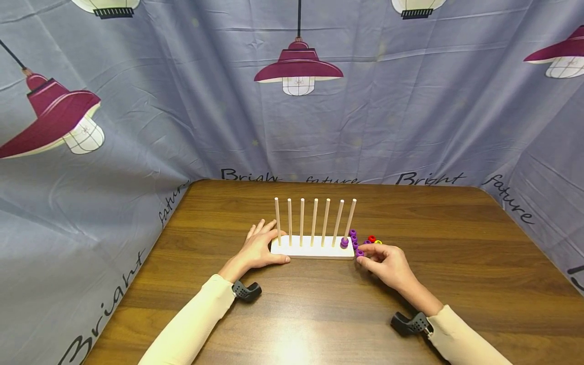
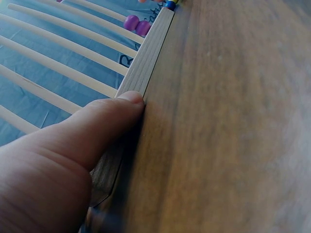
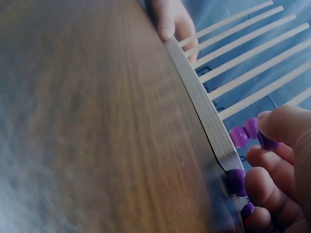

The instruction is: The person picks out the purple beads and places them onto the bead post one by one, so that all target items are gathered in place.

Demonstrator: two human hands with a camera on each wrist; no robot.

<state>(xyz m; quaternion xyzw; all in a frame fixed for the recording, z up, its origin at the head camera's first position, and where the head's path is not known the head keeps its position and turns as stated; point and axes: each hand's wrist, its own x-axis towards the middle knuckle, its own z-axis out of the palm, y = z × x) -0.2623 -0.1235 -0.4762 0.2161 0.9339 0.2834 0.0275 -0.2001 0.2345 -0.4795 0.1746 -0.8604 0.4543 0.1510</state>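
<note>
A white-topped wooden peg board [image 1: 296, 249] with a row of several upright rods stands on the table. My left hand [image 1: 260, 248] holds its left end, thumb [image 2: 119, 109] pressed along the front edge and fingers behind. Two purple beads [image 1: 344, 243] sit stacked at the foot of the rightmost rod. Beside the board's right end, my right hand [image 1: 388, 263] pinches a purple bead [image 3: 267, 141] between thumb and forefinger. Its other fingers curl close to another purple bead [image 3: 236, 182] on the table by the board's corner.
More purple beads [image 1: 353, 233] line the board's right end. A red bead [image 1: 371, 239] and a yellow bead [image 1: 378, 242] lie just beyond my right hand. The brown wooden table [image 1: 319, 304] ends at a grey-blue curtain [image 1: 292, 137] printed with lamps.
</note>
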